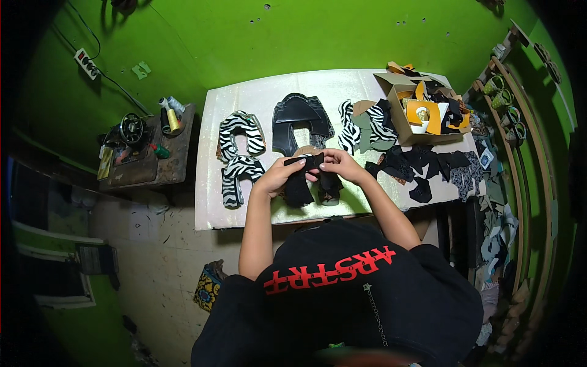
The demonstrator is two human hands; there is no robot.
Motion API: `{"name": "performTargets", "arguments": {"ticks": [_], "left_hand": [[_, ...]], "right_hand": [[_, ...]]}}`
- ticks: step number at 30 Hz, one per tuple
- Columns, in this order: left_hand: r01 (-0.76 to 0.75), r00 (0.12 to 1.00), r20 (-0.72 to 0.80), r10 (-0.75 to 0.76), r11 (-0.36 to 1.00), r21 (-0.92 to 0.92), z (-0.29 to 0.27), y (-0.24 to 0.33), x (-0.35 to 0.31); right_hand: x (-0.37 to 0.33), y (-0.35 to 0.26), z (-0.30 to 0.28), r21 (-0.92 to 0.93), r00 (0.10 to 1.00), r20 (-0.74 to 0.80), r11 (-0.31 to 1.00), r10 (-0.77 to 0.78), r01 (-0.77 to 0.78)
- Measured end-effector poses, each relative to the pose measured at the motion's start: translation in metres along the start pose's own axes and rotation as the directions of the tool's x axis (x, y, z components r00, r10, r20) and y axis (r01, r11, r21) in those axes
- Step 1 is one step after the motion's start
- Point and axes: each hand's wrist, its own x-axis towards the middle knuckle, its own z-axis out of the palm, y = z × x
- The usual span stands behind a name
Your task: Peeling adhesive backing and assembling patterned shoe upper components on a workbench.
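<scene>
In front of my chest, over the table's near edge, both hands grip a black fabric piece. My left hand pinches it from the left, thumb on top. My right hand has its fingers closed on the right part. What lies behind the cloth is partly hidden; a tan edge shows just beyond it. A stack of black U-shaped pieces lies farther back. Zebra-print U-shaped pieces are stacked left of my left hand, with another zebra-print stack nearer me.
On the white table, zebra and green cut pieces lie right of centre. A cardboard box of scraps stands at back right, black scraps before it. At left, a sewing machine and thread spools occupy a small table.
</scene>
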Motion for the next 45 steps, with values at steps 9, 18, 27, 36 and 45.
{"name": "performTargets", "arguments": {"ticks": [9, 18, 27, 36, 45], "left_hand": [[0.078, 0.933, -0.35, 0.087, 0.899, 0.431, -0.056, -0.057, 0.019], [0.287, 0.727, -0.547, 0.415, 0.539, 0.792, -0.064, -0.098, 0.038], [0.25, 0.831, -0.264, 0.489, 0.095, 0.964, -0.024, -0.078, 0.047], [0.157, 0.865, -0.216, 0.453, 0.164, 0.974, -0.035, -0.082, 0.065], [0.25, 0.874, -0.242, 0.421, 0.035, 0.967, -0.017, -0.075, 0.058]], "right_hand": [[0.008, 0.031, 0.001, -0.544, 0.869, -0.463, 0.829, -0.172, -0.126], [0.012, 0.046, 0.014, -0.725, 0.765, -0.574, 0.616, -0.292, -0.308], [0.009, 0.065, 0.013, -0.756, 0.77, -0.572, 0.546, -0.283, -0.361], [0.004, 0.089, 0.015, -0.738, 0.844, -0.506, 0.595, -0.176, -0.319], [0.0, 0.094, 0.027, -0.775, 0.814, -0.542, 0.5, -0.21, -0.387]]}}
